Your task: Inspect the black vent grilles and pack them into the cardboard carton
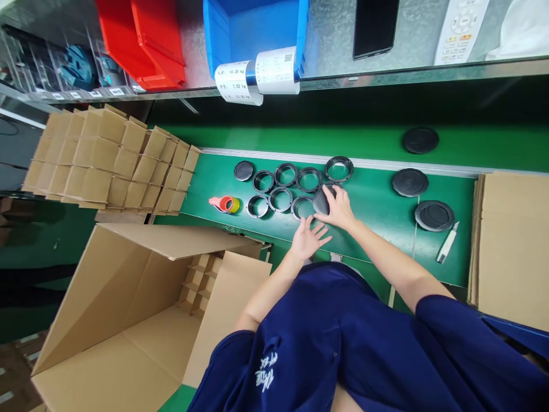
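On the green table lie several black rings, among them one at the back (338,169) and one in the front row (281,199). My right hand (339,207) grips a round black disc (322,200) at the right end of the front row. Just left of it, my left hand (309,237) is palm up with its fingers spread, holding nothing, near the front ring (302,208). A small black disc (243,170) lies at the left end. Further right are larger black discs, one (434,216) beside a white cutter (448,243).
A red and yellow tape roll (226,204) lies at the left. An open carton (128,309) stands front left, cardboard dividers (111,160) behind it. Flat cardboard (512,246) is at the right. The shelf above bears a blue bin (257,34), red bins (146,43) and a phone (376,28).
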{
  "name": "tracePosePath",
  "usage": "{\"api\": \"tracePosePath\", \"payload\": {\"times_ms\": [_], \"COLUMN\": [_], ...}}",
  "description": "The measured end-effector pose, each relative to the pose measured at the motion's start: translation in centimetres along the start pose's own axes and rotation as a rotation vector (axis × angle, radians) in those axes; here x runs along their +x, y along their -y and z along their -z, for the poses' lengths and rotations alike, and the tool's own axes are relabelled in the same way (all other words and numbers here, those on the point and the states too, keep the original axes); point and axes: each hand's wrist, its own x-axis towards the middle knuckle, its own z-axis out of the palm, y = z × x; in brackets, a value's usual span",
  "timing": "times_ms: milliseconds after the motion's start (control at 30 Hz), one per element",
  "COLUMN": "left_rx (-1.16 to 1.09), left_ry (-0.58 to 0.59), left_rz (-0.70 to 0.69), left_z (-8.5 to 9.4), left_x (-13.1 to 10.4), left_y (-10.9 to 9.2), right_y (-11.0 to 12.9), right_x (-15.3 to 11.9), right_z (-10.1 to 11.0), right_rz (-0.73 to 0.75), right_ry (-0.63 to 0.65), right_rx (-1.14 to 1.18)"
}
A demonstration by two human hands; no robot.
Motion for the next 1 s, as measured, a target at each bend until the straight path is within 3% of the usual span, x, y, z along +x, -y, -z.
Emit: {"api": "tracePosePath", "payload": {"times_ms": [67, 133, 267, 400, 467, 567, 633, 700, 733, 833, 867, 933, 1000], "left_rx": [0.030, 0.033, 0.025, 0.039, 0.054, 0.070, 0.076, 0.086, 0.095, 0.119, 0.130, 0.160, 0.204], "left_ry": [-0.047, -0.067, -0.138, -0.205, -0.223, -0.248, -0.252, -0.267, -0.281, -0.317, -0.320, -0.314, -0.291], "left_rz": [-0.017, -0.021, -0.023, 0.029, 0.064, 0.086, 0.068, 0.037, 0.026, 0.013, 0.019, 0.039, 0.051], "left_z": [1.3, 2.8, 6.0, 8.2, 8.5, 7.7, 6.7, 5.7, 5.2, 4.6, 4.5, 4.3, 3.6], "left_x": [-0.3, -1.0, -3.0, -3.9, -3.6, -2.8, -2.4, -2.4, -2.5, -2.9, -3.0, -3.0, -2.6], "left_y": [-0.7, -1.4, -2.0, -1.9, -2.0, -2.6, -3.0, -3.3, -3.4, -3.3, -3.1, -2.7, -2.0], "right_y": [-1.4, -2.7, -3.7, -2.2, -1.2, -0.7, -1.8, -4.6, -6.7, -14.8, -17.5, -21.5, -22.9], "right_x": [2.5, 3.2, 0.3, -1.1, -0.3, 1.1, 1.6, 1.8, 1.8, 2.0, 1.9, 1.6, 0.9], "right_z": [-1.0, -2.1, -3.0, -1.9, -1.8, -2.6, -2.6, -1.0, 0.4, 5.6, 7.3, 9.6, 10.3], "right_rz": [-0.074, -0.079, -0.080, -0.077, -0.058, -0.054, -0.046, -0.093, -0.178, -0.607, -0.685, -0.730, -0.640], "right_ry": [-0.064, -0.046, 0.036, -0.047, -0.075, 0.039, 0.094, 0.014, -0.086, -0.470, -0.525, -0.575, -0.582], "right_rx": [-0.105, -0.174, -0.243, -0.233, -0.210, -0.161, -0.119, -0.072, -0.034, 0.142, 0.186, 0.275, 0.377]}}
